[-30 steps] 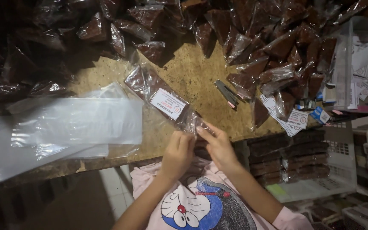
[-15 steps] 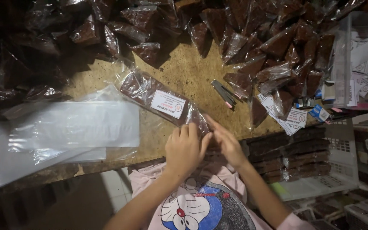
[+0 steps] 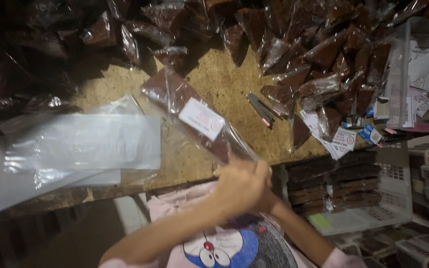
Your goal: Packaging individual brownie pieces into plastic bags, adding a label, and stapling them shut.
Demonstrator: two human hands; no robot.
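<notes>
Both hands meet at the near edge of the wooden tabletop [image 3: 209, 89]. The left hand [image 3: 239, 186] lies over the right hand [image 3: 266, 196], and both grips are pressed together on the near end of a long clear packet of dark brown slabs [image 3: 194, 116] with a white label. The packet slants up and away to the left, its far end above the tabletop. A stack of empty clear bags [image 3: 70, 149] lies just left. Filled packets [image 3: 319, 59] are heaped beyond.

A small food-packing workshop: bagged brown slabs [image 3: 319, 54] heaped on a chipboard worktop [image 3: 224, 94], empty bags [image 3: 70, 149] and labels [image 3: 341, 141] beside them.
</notes>
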